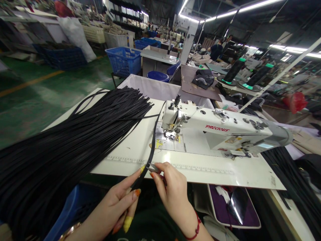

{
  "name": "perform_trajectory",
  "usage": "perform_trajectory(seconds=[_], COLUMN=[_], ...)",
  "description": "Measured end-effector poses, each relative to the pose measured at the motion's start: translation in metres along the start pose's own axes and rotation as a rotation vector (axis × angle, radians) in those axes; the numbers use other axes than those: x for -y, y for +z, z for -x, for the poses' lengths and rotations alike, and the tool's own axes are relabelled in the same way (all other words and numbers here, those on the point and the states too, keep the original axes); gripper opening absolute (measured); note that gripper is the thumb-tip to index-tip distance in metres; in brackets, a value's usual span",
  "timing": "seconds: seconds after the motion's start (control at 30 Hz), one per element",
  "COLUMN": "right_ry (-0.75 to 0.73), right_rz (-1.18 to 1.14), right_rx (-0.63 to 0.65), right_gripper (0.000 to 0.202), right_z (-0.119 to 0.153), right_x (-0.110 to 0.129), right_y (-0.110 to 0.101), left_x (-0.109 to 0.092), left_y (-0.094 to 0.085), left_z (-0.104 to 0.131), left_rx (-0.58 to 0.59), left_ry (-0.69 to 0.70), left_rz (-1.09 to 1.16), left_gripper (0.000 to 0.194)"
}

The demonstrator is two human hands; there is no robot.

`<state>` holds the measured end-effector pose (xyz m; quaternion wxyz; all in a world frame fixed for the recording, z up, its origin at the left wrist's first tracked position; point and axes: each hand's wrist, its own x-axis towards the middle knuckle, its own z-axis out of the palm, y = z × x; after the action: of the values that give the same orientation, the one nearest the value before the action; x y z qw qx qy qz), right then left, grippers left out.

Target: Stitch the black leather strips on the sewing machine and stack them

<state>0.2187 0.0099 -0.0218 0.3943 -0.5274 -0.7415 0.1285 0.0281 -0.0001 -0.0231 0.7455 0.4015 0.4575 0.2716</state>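
Note:
My left hand [119,202] pinches a long narrow black strap [151,149] between thumb and fingers, just off the table's front edge. From there the strap runs up across the white table toward the head of the sewing machine [193,120]. In my right hand [173,187] is a pair of small thread snips [153,168]; its metal blades meet the strap beside my left fingertips. Whether the blades cut into it I cannot tell. Yellow wrapping covers some left fingertips. A big bundle of black straps [82,134] spreads over the table's left side and hangs off it.
A printed ruler strip [205,168] runs along the table's front edge. Below the table, a purple-lined tray [223,214] holds a phone [237,204]. A blue bin [62,214] stands below left. Thread cones [233,72] rise behind the machine. A blue basket [124,62] stands farther back.

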Motion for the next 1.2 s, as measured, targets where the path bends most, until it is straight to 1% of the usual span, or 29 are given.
perform_trajectory(seconds=[0.1,0.23,0.4,0.5,0.67,0.77,0.93,1.0,1.1,1.2], right_ry=[-0.003,-0.017,-0.044,-0.093,-0.211,-0.269,-0.359,-0.389,-0.415,-0.368], right_rz=[0.011,0.013,0.058,0.113,0.287,0.374,0.504,0.53,0.523,0.457], right_rx=[-0.002,0.003,0.016,-0.004,-0.054,-0.022,0.047,0.054,0.057,0.076], right_gripper=[0.014,0.014,0.015,0.013,0.012,0.016,0.018,0.018,0.016,0.016], right_z=[0.001,0.0,0.0,-0.001,-0.002,-0.001,-0.001,-0.002,-0.003,-0.001], right_x=[0.001,0.001,0.001,0.003,0.005,0.003,0.001,0.002,0.0,-0.004], right_y=[0.0,-0.002,-0.005,-0.005,-0.003,-0.002,-0.007,-0.01,-0.011,-0.008], left_x=[0.002,0.005,0.006,0.005,0.008,0.005,-0.011,-0.014,-0.009,0.0], left_y=[0.0,-0.002,-0.003,-0.004,-0.003,0.0,0.008,0.009,0.008,0.005], left_z=[0.0,-0.001,0.0,0.0,0.001,0.002,0.006,0.007,0.006,0.005], left_rx=[-0.011,0.017,0.023,0.04,0.036,0.008,-0.027,-0.032,-0.035,-0.019], left_ry=[-0.002,0.009,0.015,0.001,-0.032,-0.038,-0.024,-0.012,-0.013,-0.048], left_rz=[0.023,0.028,0.03,0.044,0.078,0.092,0.069,0.044,0.031,0.03], left_gripper=[0.08,0.082,0.08,0.082,0.084,0.084,0.08,0.079,0.08,0.082])
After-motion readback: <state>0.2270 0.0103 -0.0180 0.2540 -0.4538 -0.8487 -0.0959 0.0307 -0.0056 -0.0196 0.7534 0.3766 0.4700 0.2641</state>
